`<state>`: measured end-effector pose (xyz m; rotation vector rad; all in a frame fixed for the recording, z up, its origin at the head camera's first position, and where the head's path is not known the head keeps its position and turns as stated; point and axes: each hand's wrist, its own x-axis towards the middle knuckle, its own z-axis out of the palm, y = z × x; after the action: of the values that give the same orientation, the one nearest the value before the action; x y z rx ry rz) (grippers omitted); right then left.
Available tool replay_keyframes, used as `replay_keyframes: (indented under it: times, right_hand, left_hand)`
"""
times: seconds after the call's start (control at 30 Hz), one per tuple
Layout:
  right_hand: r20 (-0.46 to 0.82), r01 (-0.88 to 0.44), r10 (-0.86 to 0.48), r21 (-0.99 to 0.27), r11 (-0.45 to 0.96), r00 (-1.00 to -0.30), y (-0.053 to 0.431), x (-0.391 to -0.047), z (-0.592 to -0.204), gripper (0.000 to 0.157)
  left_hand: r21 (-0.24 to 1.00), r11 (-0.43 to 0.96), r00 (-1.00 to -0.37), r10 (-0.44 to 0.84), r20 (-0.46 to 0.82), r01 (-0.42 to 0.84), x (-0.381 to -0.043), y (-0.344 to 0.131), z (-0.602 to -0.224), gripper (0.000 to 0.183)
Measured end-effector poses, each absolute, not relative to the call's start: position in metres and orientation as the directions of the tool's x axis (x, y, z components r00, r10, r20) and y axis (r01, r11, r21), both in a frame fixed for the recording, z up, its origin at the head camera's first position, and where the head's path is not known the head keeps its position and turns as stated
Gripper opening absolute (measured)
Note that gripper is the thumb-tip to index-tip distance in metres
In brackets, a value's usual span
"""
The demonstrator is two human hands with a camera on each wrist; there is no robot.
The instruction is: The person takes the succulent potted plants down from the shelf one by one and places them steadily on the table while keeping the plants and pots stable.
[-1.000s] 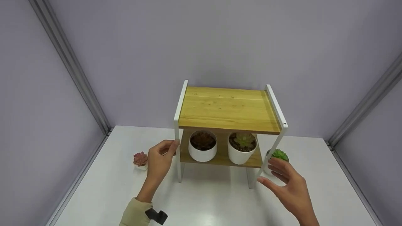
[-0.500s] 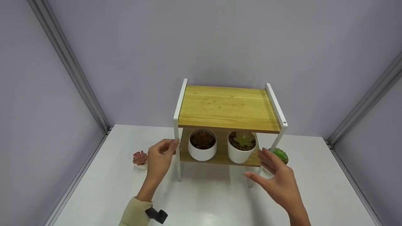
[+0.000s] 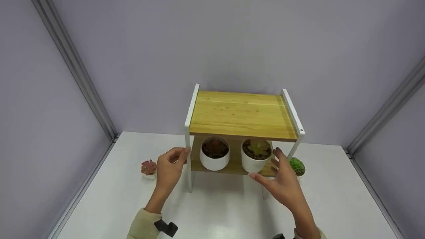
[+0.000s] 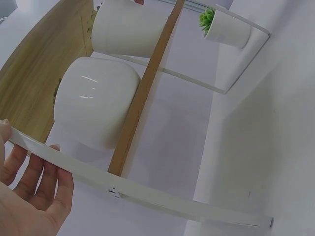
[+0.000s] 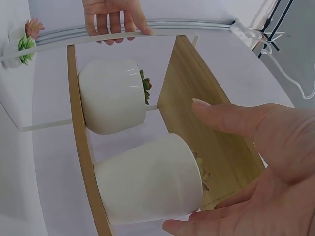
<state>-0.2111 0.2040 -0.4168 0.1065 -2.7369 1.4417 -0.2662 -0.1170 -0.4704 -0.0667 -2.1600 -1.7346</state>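
Observation:
A small two-tier plant stand [image 3: 244,114] has wooden shelves and a white frame. My left hand [image 3: 170,169] holds its left front post, thumb on one side and fingers behind, as the left wrist view shows. On the lower shelf stand two white pots: the left pot [image 3: 214,162] with a dark reddish succulent, the right pot [image 3: 253,164] with a pale green one. Beside the right pot, my right hand [image 3: 283,183] is spread, thumb in front and fingers at its right side. In the right wrist view that hand's fingertips lie near the pot [image 5: 147,182]; contact cannot be told.
A small pink succulent [image 3: 148,167] stands on the white table [image 3: 219,212] left of the stand. Right of it is a green succulent [image 3: 297,166] in a white pot, partly behind my right hand. Grey walls enclose the table's back and sides.
My right hand has moved left, from beside the stand's right front post to the right pot on the lower shelf. My left hand has stayed on the left post.

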Motion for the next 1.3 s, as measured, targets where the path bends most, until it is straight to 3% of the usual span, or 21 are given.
replay_keyframes:
  times: [0.4,0.67,1.3]
  right_hand:
    - [0.049,-0.056,-0.027,-0.874,0.483,-0.998,0.196,-0.236,-0.428,0.131]
    - [0.094,-0.084,-0.005,-0.857,0.508,-0.996,0.195,-0.249,-0.434,0.128]
    - [0.016,0.017,0.059,-0.845,0.535,-0.998,0.196,-0.264,-0.438,0.127]
  left_hand:
    - [0.938,0.249,-0.935,-0.198,0.294,0.242,-0.263,-0.117,-0.470,0.037]
    - [0.941,0.228,-0.933,-0.201,0.298,0.251,-0.264,-0.116,-0.472,0.034]
    - [0.942,0.234,-0.933,-0.212,0.289,0.239,-0.263,-0.114,-0.473,0.032]
